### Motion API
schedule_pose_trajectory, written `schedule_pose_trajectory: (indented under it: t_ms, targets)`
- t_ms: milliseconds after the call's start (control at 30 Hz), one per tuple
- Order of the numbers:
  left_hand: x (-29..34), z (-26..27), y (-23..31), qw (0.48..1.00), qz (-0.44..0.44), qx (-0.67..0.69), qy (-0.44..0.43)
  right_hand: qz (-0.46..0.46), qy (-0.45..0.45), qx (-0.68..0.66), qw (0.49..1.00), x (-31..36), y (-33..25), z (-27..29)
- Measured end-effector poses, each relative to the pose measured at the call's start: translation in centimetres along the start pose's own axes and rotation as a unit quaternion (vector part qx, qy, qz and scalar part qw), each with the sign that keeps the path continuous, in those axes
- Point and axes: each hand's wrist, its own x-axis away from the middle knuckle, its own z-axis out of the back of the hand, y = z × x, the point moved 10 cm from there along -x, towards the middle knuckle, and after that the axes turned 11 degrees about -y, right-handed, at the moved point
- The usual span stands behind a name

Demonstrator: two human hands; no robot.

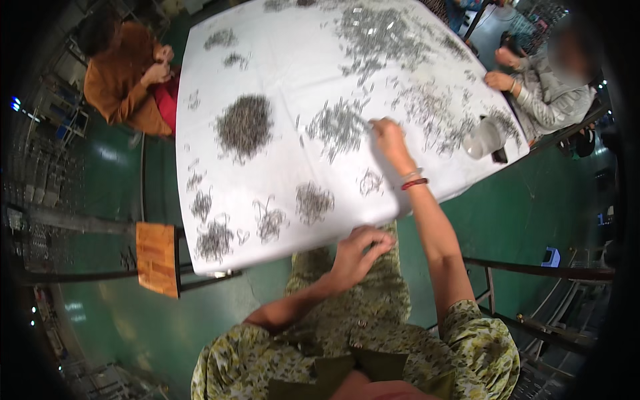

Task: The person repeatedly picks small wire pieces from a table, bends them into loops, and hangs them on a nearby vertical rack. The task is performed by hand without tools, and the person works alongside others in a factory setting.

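Observation:
My right hand [391,141] reaches over the white-covered table [287,170]. Its fingers are drawn together at the right edge of a loose pile of small grey metal pieces [335,127]. Whether a piece is between the fingertips is too small to make out. Close to my body, at the table's front edge, my left hand [360,257] is curled with thumb and fingers nearly meeting. Anything it holds does not show. Between the hands, on the cloth, lies a small group of thin curved pieces [371,182].
A dense dark pile [245,125] sits left of centre; smaller piles [314,203] line the front. Many pieces [380,33] spread across the far side. A translucent tub [483,139] stands at right. People sit left and right. A wooden stool [157,259] is at the front left corner.

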Motion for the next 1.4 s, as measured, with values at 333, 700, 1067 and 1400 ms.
schedule_pose_trajectory:
  t_ms: [333,700,1067,1400]
  targets:
    - [-1.1,1.6,1.9,1.0,-0.023,0.006,0.011,0.067,-0.051,0.248,0.965,-1.1,-4.0,0.4]
    - [-1.6,1.9,1.4,0.997,0.012,0.034,0.075,-0.088,0.049,-0.461,0.882,18.3,-10.2,9.4]
    - [-1.7,1.6,3.3,0.994,0.031,0.068,0.074,0.017,0.146,-0.372,0.916,22.4,-15.5,12.0]
    - [-1.2,1.1,2.5,0.992,-0.013,0.111,0.058,0.018,0.164,-0.382,0.909,22.6,-15.0,11.5]
